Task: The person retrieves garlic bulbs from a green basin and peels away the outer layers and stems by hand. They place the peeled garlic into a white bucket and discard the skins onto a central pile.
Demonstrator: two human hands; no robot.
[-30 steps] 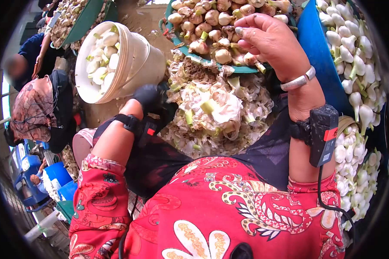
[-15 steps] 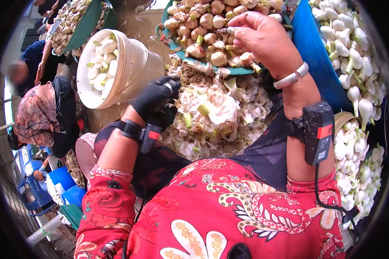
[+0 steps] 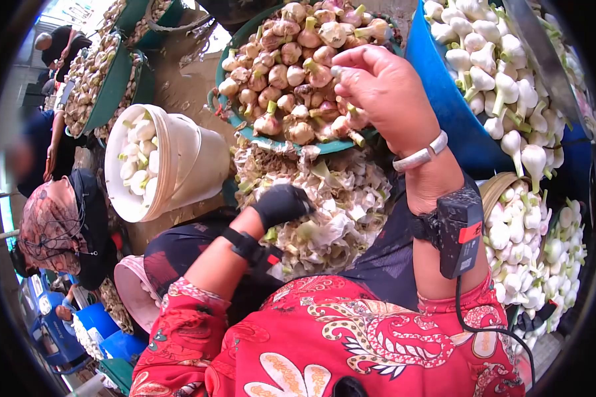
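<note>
My left hand point(image 3: 281, 205), in a black glove, is closed above a heap of garlic skins point(image 3: 341, 221) between my legs. What its fingers hold, if anything, is hidden. Bare and with a bracelet at the wrist, my right hand point(image 3: 387, 96) reaches over a green basin point(image 3: 271, 142) piled with unpeeled garlic bulbs point(image 3: 288, 76). Its thumb and forefinger are apart, a small grey cover shows on one fingertip, and no bulb is visible in its grasp.
To the left, a tilted white bucket point(image 3: 198, 155) holds peeled garlic. A blue tub point(image 3: 437, 86) of clean white bulbs stands at the right, above a basket of more bulbs point(image 3: 513, 225). Another person's arm point(image 3: 53, 142) shows at far left, near green tubs point(image 3: 106, 109).
My left hand has moved down and right, over the skins. My right hand stays over the basin. A large pale skin on top of the heap no longer shows. The whole view has shifted.
</note>
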